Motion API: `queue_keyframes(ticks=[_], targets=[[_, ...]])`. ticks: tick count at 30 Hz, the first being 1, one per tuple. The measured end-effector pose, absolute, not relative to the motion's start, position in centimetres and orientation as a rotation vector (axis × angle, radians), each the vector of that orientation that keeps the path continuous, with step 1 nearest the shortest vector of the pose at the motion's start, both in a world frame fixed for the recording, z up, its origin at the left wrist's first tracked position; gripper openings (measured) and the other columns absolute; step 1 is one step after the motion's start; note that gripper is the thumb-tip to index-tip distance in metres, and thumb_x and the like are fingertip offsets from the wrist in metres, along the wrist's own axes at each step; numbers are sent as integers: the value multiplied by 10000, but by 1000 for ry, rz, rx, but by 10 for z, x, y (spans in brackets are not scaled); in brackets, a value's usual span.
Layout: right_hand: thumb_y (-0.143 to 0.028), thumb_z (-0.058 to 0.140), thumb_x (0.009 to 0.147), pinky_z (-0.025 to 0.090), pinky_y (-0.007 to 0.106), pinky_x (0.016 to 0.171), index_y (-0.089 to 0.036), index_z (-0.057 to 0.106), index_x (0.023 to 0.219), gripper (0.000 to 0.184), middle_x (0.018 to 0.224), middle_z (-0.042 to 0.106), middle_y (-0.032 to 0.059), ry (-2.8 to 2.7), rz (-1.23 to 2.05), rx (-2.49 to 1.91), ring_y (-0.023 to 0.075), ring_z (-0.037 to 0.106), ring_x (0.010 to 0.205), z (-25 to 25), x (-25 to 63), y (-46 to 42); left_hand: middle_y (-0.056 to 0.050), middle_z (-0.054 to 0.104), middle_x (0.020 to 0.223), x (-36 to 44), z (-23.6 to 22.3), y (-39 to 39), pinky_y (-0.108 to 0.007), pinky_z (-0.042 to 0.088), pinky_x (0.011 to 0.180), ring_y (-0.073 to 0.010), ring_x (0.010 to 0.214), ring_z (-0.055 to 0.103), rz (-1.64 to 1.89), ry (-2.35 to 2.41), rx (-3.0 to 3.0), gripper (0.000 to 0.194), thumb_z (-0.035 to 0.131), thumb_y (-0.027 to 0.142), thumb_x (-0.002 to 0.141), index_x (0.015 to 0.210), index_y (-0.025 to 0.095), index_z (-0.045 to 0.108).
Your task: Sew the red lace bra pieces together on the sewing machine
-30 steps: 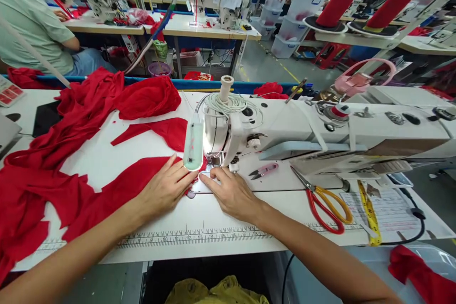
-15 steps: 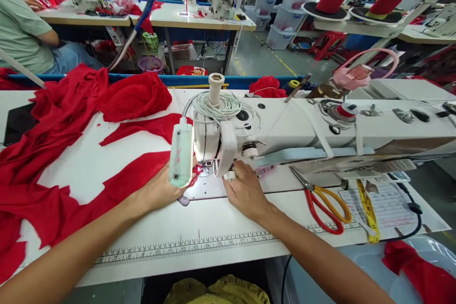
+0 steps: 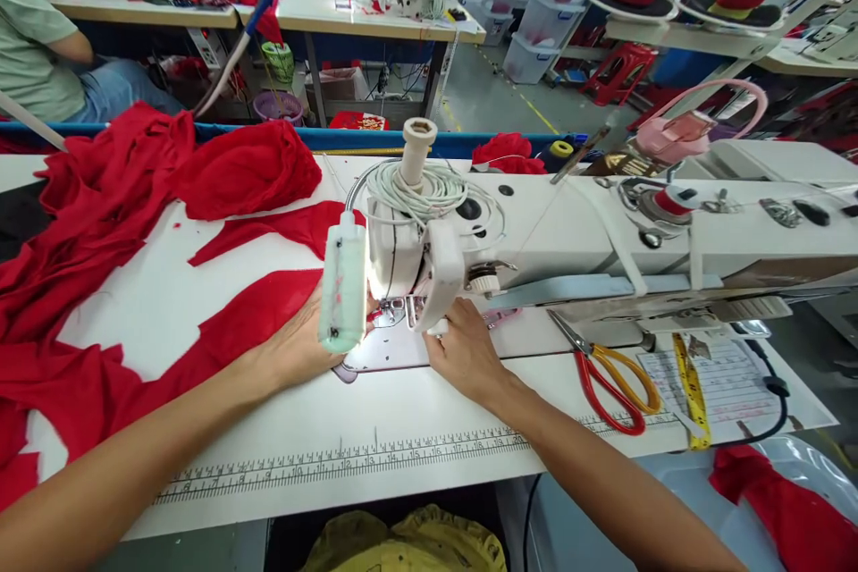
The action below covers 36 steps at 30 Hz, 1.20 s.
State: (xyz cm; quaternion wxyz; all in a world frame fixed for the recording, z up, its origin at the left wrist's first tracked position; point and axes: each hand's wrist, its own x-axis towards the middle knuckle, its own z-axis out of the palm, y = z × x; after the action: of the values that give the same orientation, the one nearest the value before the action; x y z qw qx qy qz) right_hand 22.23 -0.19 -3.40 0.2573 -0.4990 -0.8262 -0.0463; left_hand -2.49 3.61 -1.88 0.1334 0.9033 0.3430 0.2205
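A white sewing machine spans the table, its presser foot low over the metal plate. My left hand lies left of the foot, beside the red fabric; a pale green lamp hides its fingers. A small bit of red cloth shows between that hand and the foot. My right hand is closed just right of the needle area, fingers curled under the machine head. What its fingertips hold, if anything, is hidden.
Scissors with red and yellow handles, a yellow tape measure and a written sheet lie to the right. More red fabric heaps at left. A blue-grey tub stands front right. A person sits across.
The red cloth between my left hand and the presser foot shows less than before. Both hands stay in nearly the same place at the machine. The whole view has shifted slightly.
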Motion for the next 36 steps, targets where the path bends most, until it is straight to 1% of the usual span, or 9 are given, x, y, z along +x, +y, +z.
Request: queue_keyframes(ticks=[3, 6, 10, 16, 19, 24, 28, 31, 36], targets=[[-20, 480, 791, 425, 289, 629, -164, 662, 780, 232, 832, 615, 74, -2243, -126, -1333, 199, 555, 796, -34, 222, -3, -106, 676, 1126, -24, -18, 21, -484, 486, 1000, -273, 1103, 593, 622, 1071, 2614, 227, 521, 313, 990, 1080, 158, 661], [-39, 504, 829, 444, 294, 669, -163, 680, 748, 231, 819, 629, 74, -2268, -138, -1311, 190, 553, 780, -33, 220, -5, -112, 683, 1085, -25, -21, 13, -475, 515, 978, -258, 1057, 625, 640, 1019, 2624, 229, 493, 280, 1003, 1074, 144, 663], [-75, 518, 892, 442, 280, 686, -177, 736, 934, 244, 825, 674, 60, -2391, -173, -1229, 178, 573, 774, -26, 215, -6, -128, 674, 1085, -27, -23, 13, -456, 544, 941, -245, 1004, 647, 640, 978, 2682, 215, 497, 239, 992, 1064, 136, 672], [-111, 387, 970, 376, 273, 605, -215, 669, 1178, 366, 847, 700, 43, -2635, -84, -1325, 165, 588, 723, -11, 203, -5, -86, 678, 923, -29, -24, 14, -409, 587, 847, -212, 880, 647, 647, 979, 2668, 212, 466, 191, 986, 1056, 141, 659], [-114, 383, 977, 375, 273, 642, -206, 648, 1207, 363, 895, 704, 40, -2662, -117, -1293, 159, 600, 770, -7, 198, -1, -77, 675, 924, -29, -24, 13, -430, 572, 924, -213, 935, 645, 681, 960, 2679, 200, 467, 156, 971, 1005, 147, 664], [-47, 472, 896, 340, 282, 567, -153, 676, 1092, 303, 717, 639, 29, -2720, -231, -1304, 151, 562, 649, -5, 191, -1, -72, 680, 940, -28, -24, 14, -528, 408, 1150, -232, 1127, 612, 663, 932, 2758, 204, 494, 70, 919, 851, 158, 665], [59, 458, 788, 337, 279, 513, -150, 686, 1014, 383, 690, 637, 44, -2800, -287, -1338, 159, 570, 604, -1, 183, -5, -91, 684, 969, -30, -24, 15, -543, 389, 1162, -239, 1110, 620, 612, 930, 2730, 189, 520, 47, 890, 821, 149, 664], [49, 472, 751, 356, 269, 491, -146, 676, 932, 336, 650, 640, 53, -2818, -158, -1420, 155, 559, 544, -1, 176, -8, -101, 690, 998, -31, -25, 15, -559, 392, 1154, -266, 1188, 590, 649, 906, 2704, 186, 538, 23, 868, 822, 152, 664], [15, 503, 693, 362, 276, 460, -96, 668, 1086, 440, 610, 658, 62, -2796, -77, -1508, 177, 577, 501, -4, 172, -16, -97, 695, 1029, -32, -27, 16, -556, 407, 1146, -279, 1264, 550, 667, 904, 2677, 184, 546, 24, 866, 842, 164, 663]])
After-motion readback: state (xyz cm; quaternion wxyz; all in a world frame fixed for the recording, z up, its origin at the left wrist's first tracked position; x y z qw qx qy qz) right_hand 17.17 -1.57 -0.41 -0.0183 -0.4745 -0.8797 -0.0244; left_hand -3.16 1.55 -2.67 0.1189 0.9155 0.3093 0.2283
